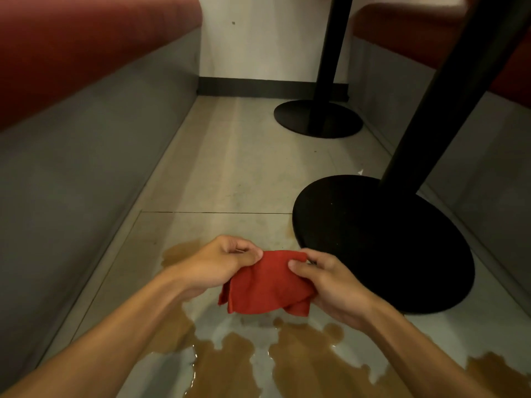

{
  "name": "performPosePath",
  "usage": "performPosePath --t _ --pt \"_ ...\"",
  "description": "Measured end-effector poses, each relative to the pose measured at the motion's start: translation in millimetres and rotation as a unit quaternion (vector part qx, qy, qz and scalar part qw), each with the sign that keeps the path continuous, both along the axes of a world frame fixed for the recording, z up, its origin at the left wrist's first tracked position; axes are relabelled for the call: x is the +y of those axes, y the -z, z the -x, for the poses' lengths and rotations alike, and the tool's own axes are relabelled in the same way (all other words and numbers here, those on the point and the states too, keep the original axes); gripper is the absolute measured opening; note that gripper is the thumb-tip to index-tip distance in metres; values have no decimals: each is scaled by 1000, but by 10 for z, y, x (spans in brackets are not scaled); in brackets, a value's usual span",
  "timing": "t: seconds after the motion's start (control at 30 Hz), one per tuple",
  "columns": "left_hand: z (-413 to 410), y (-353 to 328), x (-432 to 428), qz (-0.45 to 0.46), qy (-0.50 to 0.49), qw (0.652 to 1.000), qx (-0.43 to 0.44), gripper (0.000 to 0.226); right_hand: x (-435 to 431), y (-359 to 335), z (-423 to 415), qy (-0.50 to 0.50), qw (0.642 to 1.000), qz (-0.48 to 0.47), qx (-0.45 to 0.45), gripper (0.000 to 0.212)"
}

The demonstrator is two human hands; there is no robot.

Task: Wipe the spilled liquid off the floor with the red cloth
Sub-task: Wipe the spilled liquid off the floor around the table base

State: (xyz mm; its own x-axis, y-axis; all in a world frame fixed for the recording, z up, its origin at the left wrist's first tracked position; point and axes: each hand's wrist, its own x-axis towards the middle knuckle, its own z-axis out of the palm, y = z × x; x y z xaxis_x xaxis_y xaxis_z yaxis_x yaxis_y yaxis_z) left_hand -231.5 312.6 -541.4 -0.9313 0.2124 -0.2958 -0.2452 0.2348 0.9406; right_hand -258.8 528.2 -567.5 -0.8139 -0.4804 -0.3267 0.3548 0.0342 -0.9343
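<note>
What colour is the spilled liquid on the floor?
The spilled liquid is translucent brown; the head view shows it.

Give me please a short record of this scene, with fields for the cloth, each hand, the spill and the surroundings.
cloth: red cloth, bunched, held between both hands
left hand: left hand pinches the cloth's upper left edge
right hand: right hand pinches its upper right edge
spill: brown liquid in patches on the floor, below the hands
surroundings: black table base at right; bench at left
</note>
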Motion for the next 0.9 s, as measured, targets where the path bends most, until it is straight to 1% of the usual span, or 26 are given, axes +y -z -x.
performPosePath --t 0.03,0.1,0.17,0.2,0.27,0.33,0.37,0.4,0.43,0.47,0.53,0.6,0.63,0.67,0.7,0.73,0.8,0.83,0.9 --pt "-16 21 10 -28 -8 1000 -8 23 7 -51 34 -28 999 10 17 21" --pt "-56 64 43 -71 17 997 -12 29 6 -141 87 -71 995 5 72 22" --pt "-76 98 91 -43 53 998 16 34 -37 -213 135 -101 987 -15 122 18" --pt "-66 110 120 -22 56 998 37 35 -70 -234 163 -104 984 -22 143 16" --pt "21 127 207 -16 31 995 96 29 -102 -270 240 -73 977 -32 196 14" --pt "182 165 254 3 -1 989 151 20 -86 -229 380 -8 973 -52 226 17" --pt "283 187 262 32 -19 986 164 15 -47 -165 469 25 971 -79 226 19" --pt "400 211 255 69 -40 983 167 10 15 -81 564 50 965 -124 224 20" --pt "520 239 227 113 -66 978 162 11 91 14 656 59 954 -185 227 19" --pt "650 266 183 169 -101 967 160 16 179 116 740 50 936 -255 237 19" --pt "967 345 91 287 -156 931 165 19 347 350 906 6 888 -380 260 23" --pt "1281 442 62 371 -163 898 170 18 441 556 1053 -53 830 -489 262 36" --pt "1403 481 87 398 -156 886 181 20 467 617 1099 -79 798 -538 259 42" --pt "1520 556 114 427 -140 872 193 25 477 684 1148 -98 773 -572 254 47" --pt "1620 634 164 460 -117 856 203 29 484 735 1184 -101 761 -589 252 50" --pt "1720 720 213 502 -91 835 207 34 482 789 1221 -96 758 -593 253 52" --pt "1858 890 339 575 -25 795 192 46 492 870 1251 -89 762 -588 256 53" --pt "1903 965 405 592 9 784 186 48 491 911 1254 -88 765 -585 254 54" --pt "1967 1101 511 599 46 776 191 44 492 979 1273 -80 764 -588 254 56"
